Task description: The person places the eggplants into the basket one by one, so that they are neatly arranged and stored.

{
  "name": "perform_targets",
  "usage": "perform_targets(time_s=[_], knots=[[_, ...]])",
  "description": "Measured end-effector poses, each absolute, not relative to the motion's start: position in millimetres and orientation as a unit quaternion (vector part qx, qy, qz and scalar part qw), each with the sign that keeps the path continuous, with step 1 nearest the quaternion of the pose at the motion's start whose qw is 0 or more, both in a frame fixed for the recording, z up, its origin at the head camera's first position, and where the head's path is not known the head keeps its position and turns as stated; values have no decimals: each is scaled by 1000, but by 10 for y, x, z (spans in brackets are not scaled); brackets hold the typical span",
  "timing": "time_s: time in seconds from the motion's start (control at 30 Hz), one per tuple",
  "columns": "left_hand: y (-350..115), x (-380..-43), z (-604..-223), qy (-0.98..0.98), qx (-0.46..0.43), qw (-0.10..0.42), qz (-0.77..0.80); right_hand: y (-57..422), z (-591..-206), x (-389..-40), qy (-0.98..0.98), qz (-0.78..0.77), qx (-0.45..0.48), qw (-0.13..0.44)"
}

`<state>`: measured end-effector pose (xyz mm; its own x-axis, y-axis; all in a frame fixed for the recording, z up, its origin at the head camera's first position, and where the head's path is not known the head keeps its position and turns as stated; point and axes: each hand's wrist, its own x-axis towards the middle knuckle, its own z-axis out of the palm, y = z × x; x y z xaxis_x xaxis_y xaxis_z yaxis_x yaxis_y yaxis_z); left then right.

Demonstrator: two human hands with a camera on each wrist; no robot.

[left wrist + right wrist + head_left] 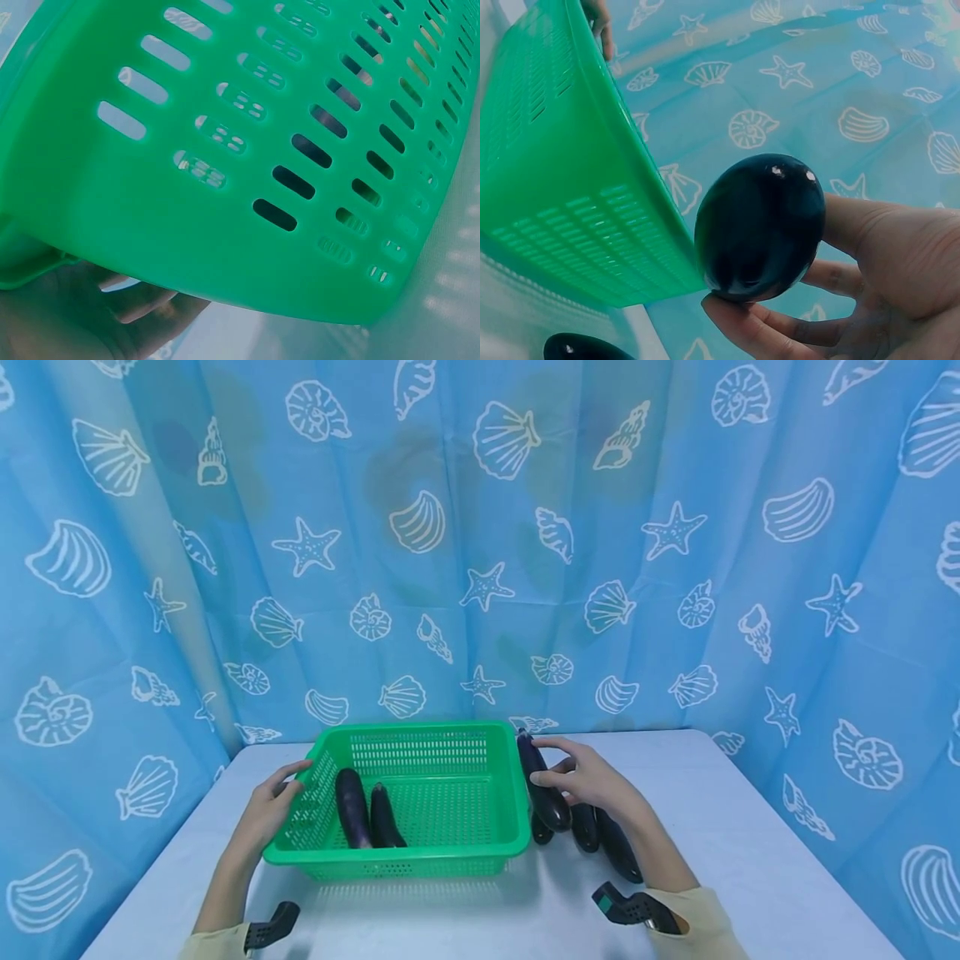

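My right hand [588,777] pinches a dark glossy eggplant [536,777] between thumb and fingers, beside the right rim of a green plastic basket [420,853]. In the right wrist view the rounded end of that eggplant [761,225] faces the camera, close to the basket wall [615,217]. At the basket's left rim, my left hand [266,810] grips the edge with its fingertips; in the left wrist view the basket wall [150,217] partly hides the fingers. Two eggplants lie inside the basket on its left, one thicker [352,806] and one slimmer [384,818].
Several more eggplants [618,847] lie on the white table [720,827] right of the basket, partly beneath my right hand and forearm. A blue curtain with white shell prints [480,610] hangs behind the table and along its sides.
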<state>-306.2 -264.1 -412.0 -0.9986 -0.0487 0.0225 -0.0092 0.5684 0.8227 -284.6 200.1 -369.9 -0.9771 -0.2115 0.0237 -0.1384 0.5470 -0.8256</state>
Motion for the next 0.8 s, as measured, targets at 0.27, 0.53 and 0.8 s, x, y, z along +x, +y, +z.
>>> perform_targets(time_s=[0.27, 0.53, 0.8], knots=[[-2658, -3063, -4125, -889, 5, 34, -457, 1939, -3660, -2886, 875, -473, -90, 47], [-2647, -3060, -4114, -887, 10, 24, -461, 1832, -3586, -2896, 879, -465, -97, 44], [-2642, -3061, -4115, -888, 13, 22, -460, 1722, -3557, -2918, 877, -470, -88, 54]])
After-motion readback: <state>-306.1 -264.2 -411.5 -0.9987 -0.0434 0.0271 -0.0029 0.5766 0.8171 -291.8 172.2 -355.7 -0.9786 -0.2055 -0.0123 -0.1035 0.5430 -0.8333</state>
